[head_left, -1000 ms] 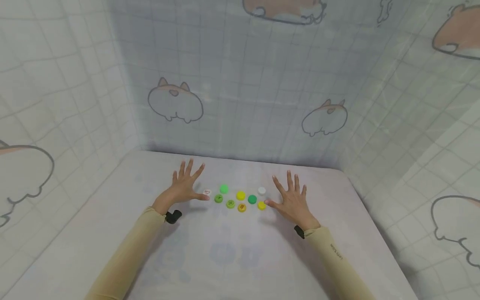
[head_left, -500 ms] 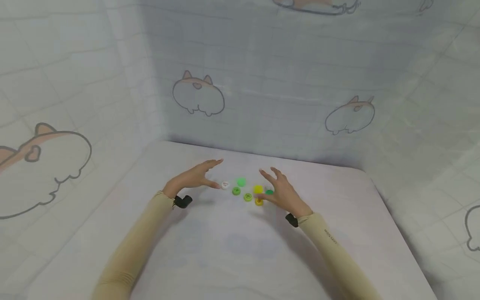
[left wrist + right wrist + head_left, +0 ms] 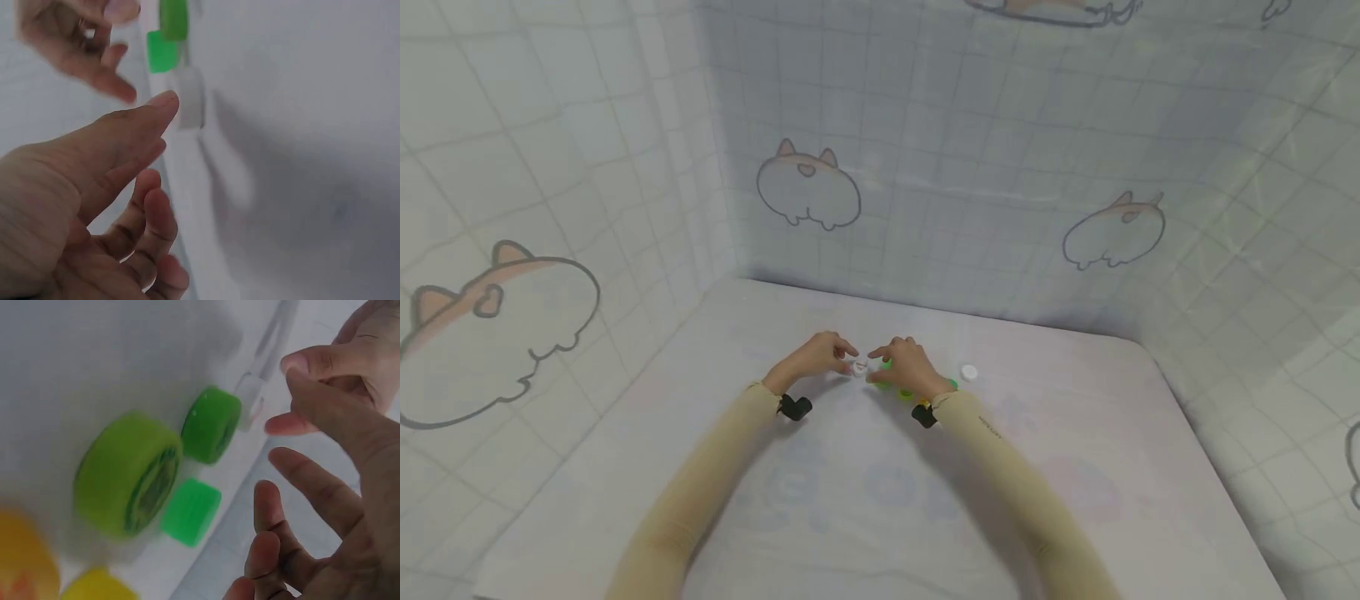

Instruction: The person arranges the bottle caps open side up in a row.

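Observation:
A white bottle cap with a red mark lies between my two hands in the head view. My left hand is beside it, thumb and fingers bent and apart; in the left wrist view the thumb tip overlaps the white cap, and contact cannot be told. On the other side hovers my right hand, its fingers loosely bent with nothing between them. Below it in the right wrist view are a dark green cap, a lime green cap and a bright green cap. The right hand hides several caps from the head camera.
A second white cap lies to the right of the right hand. An orange cap and a yellow cap show at the right wrist view's edge. Patterned cloth walls enclose the white table.
Both hands have come together around the marked white cap, the right one sweeping left over the coloured caps. Their spread fingers have bent. The head view has turned left.

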Demonstrator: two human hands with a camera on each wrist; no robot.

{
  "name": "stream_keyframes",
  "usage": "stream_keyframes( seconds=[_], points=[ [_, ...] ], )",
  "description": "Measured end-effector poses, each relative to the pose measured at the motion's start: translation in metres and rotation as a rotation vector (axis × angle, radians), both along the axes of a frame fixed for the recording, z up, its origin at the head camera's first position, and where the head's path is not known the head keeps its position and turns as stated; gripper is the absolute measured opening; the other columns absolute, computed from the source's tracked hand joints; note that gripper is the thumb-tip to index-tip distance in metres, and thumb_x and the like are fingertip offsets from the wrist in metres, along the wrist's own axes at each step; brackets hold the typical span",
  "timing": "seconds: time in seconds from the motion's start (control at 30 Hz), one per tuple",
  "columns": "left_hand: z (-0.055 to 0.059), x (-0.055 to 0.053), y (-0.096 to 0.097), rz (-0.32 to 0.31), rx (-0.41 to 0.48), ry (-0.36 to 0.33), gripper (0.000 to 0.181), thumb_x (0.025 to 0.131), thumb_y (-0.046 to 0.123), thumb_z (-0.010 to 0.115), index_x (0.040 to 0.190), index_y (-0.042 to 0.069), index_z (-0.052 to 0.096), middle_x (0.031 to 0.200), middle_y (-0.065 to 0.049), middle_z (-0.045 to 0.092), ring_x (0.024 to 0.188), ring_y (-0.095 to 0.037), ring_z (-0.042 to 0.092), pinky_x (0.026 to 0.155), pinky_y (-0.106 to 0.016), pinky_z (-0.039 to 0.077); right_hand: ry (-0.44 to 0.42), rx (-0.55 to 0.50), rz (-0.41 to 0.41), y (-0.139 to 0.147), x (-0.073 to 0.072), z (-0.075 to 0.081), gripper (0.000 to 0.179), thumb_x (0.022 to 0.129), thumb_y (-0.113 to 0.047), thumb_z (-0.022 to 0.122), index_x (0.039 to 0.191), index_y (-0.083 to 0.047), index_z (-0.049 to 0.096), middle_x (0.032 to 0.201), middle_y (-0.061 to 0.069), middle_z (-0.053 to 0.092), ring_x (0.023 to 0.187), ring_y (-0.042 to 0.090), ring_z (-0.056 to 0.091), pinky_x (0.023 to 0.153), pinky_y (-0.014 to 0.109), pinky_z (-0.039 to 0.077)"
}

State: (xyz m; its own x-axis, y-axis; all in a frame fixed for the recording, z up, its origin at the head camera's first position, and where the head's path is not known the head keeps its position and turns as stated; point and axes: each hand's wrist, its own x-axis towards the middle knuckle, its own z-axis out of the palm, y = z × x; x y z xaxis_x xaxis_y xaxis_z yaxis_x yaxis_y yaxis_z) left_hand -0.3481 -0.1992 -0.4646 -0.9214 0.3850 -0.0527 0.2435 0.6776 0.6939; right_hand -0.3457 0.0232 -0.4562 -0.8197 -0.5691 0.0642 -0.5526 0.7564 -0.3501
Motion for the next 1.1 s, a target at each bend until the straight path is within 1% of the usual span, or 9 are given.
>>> stream_keyframes(
  seconds=[0.1,0.23,0.4,0.53,0.6,0.67,0.8,0.93,1.1],
  points=[
    [-0.005,-0.002,0.007,0.000,-0.009,-0.005,0.036,0.080,0.016,0.078,0.113,0.004,0.071,0.095,-0.009,0.061,0.083,-0.019,0.051,0.067,-0.027,0.044,-0.017,0.009,0.010,-0.009,-0.006,-0.004,0.040,0.081,-0.038,0.077,0.117,-0.019,0.071,0.105,0.007,0.068,0.093,0.024,0.051,0.078,0.037,0.039],
    [-0.005,-0.007,0.011,-0.009,-0.039,0.024,0.032,0.080,0.017,0.079,0.108,0.003,0.073,0.093,-0.008,0.065,0.082,-0.018,0.053,0.069,-0.027,0.044,-0.003,-0.014,0.002,-0.019,-0.014,-0.005,0.029,0.083,-0.028,0.076,0.110,-0.017,0.074,0.104,0.005,0.073,0.094,0.023,0.054,0.079,0.037,0.041],
    [-0.009,-0.009,0.011,-0.007,-0.071,0.040,0.033,0.081,0.021,0.078,0.109,0.004,0.073,0.095,-0.008,0.066,0.090,-0.020,0.056,0.075,-0.031,0.047,-0.022,-0.022,-0.046,-0.027,-0.016,-0.009,0.025,0.084,-0.026,0.075,0.107,-0.015,0.075,0.103,0.000,0.073,0.097,0.020,0.055,0.091,0.041,0.041],
    [-0.019,-0.007,0.008,0.014,-0.022,0.004,0.031,0.083,0.020,0.077,0.110,0.006,0.073,0.100,-0.007,0.068,0.095,-0.020,0.059,0.082,-0.035,0.049,-0.044,-0.029,-0.066,-0.028,-0.014,-0.015,0.026,0.084,-0.027,0.076,0.106,-0.014,0.075,0.103,0.000,0.073,0.099,0.021,0.056,0.098,0.044,0.038],
    [-0.023,-0.006,0.006,0.013,0.016,0.000,0.029,0.083,0.019,0.076,0.110,0.007,0.073,0.100,-0.006,0.069,0.094,-0.019,0.060,0.082,-0.034,0.049,-0.037,-0.034,-0.062,-0.027,-0.013,-0.017,0.026,0.084,-0.027,0.076,0.106,-0.014,0.075,0.104,-0.001,0.074,0.100,0.021,0.058,0.099,0.045,0.038],
    [-0.026,-0.002,0.003,0.009,0.055,-0.004,0.027,0.084,0.015,0.075,0.109,0.005,0.073,0.102,-0.007,0.069,0.094,-0.019,0.061,0.082,-0.035,0.049,-0.041,-0.049,-0.043,-0.027,-0.012,-0.020,0.025,0.084,-0.026,0.076,0.105,-0.013,0.075,0.104,-0.001,0.074,0.103,0.021,0.060,0.100,0.044,0.039],
    [-0.025,0.001,0.000,0.001,0.087,0.006,0.027,0.083,0.014,0.076,0.108,0.004,0.072,0.103,-0.008,0.071,0.095,-0.020,0.063,0.082,-0.035,0.050,-0.063,-0.098,-0.006,-0.025,-0.014,-0.022,0.023,0.084,-0.025,0.076,0.104,-0.013,0.075,0.103,-0.002,0.075,0.104,0.017,0.064,0.098,0.039,0.043],
    [-0.024,-0.002,0.001,0.002,0.094,0.018,0.026,0.083,0.015,0.076,0.107,0.005,0.073,0.105,-0.009,0.071,0.099,-0.022,0.063,0.084,-0.037,0.051,-0.083,-0.136,0.003,-0.022,-0.018,-0.022,0.021,0.083,-0.024,0.077,0.101,-0.013,0.076,0.100,-0.003,0.075,0.099,0.014,0.065,0.094,0.033,0.045],
    [-0.026,-0.005,0.003,0.018,0.097,0.007,0.025,0.082,0.017,0.077,0.106,0.009,0.075,0.107,-0.007,0.072,0.104,-0.022,0.063,0.088,-0.038,0.050,-0.126,-0.163,-0.002,-0.019,-0.021,-0.026,0.023,0.083,-0.023,0.077,0.103,-0.012,0.075,0.101,-0.002,0.074,0.098,0.012,0.064,0.088,0.028,0.047]
  ],
)
